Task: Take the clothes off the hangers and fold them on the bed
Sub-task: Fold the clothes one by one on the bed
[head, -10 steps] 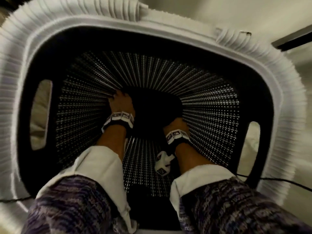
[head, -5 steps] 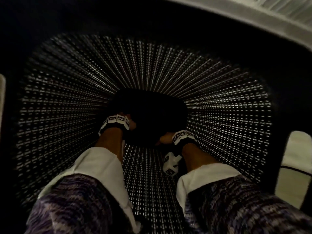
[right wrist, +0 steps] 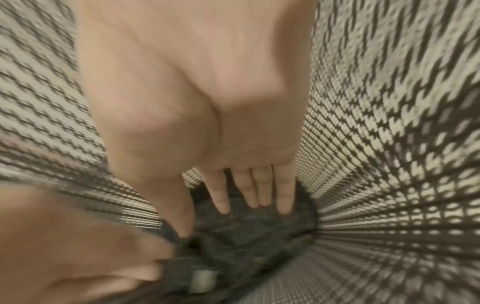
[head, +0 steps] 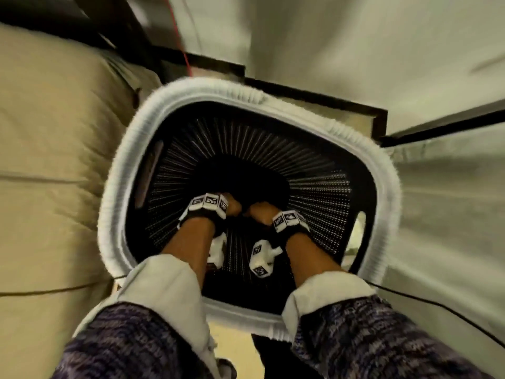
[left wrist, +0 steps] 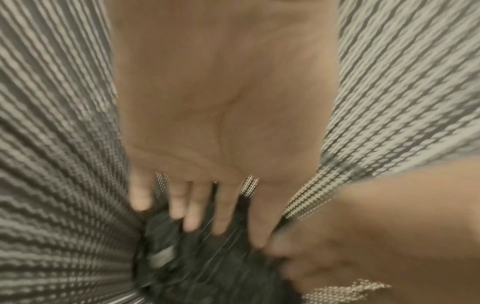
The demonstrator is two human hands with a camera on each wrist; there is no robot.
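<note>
A dark garment (head: 262,184) lies bunched at the bottom of a laundry basket (head: 114,214) with a white ribbed rim and black mesh walls. Both arms reach deep into the basket. My left hand (head: 232,206) and right hand (head: 259,212) are side by side on the cloth. In the left wrist view the left hand (left wrist: 197,222) has straight, spread fingers with their tips on the dark garment (left wrist: 207,267). In the right wrist view the right hand (right wrist: 233,209) also points straight fingers down onto the garment (right wrist: 259,236), which shows a pale label (right wrist: 202,281). No hanger is visible.
The bed with beige bedding (head: 49,160) lies directly left of the basket. Pale floor (head: 355,50) spreads behind and to the right. A thin black cable (head: 437,305) runs across the floor at the right. A dark frame edge (head: 314,94) sits behind the basket.
The head view has pulled back from inside the basket, so the whole rim and the bed show. My hands have come closer together on the dark garment.
</note>
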